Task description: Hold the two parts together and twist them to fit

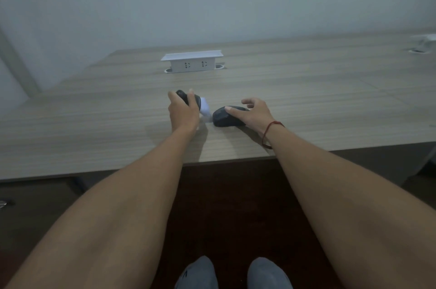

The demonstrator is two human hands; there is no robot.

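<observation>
Head view, left hand: the left hand [183, 111] is curled round a dark object [186, 98], thumb on one side and fingers wrapped over the other, holding it just above the desk.
Head view, held object: dark and rounded at the far end; I cannot tell exactly what it is, since the hand covers most of it.
Head view, white piece: a white piece [204, 107], blurred, sticks out from under the left hand toward the right, slanting down to the desk and ending just beside the mouse.
Head view, right hand: the right hand [252, 113] lies over the near right side of a black computer mouse [225, 117], fingers spread apart and only lightly bent, one fingertip touching its top; they are not clamped on it.
Head view, mouse: it sits flat on the desk, near the front edge, just right of the left hand and close to it.
Head view, wrist: a red string bracelet [269, 131] circles the right wrist.
Head view, desk: a pale wood-grain desk [94, 111] stands against a plain wall.
Head view, socket box: a white pop-up socket box [192, 62] stands raised at the back of the desk, well apart from both hands.
Head view, floor: two grey shoes [233, 274] show at the bottom, below the desk edge.
</observation>
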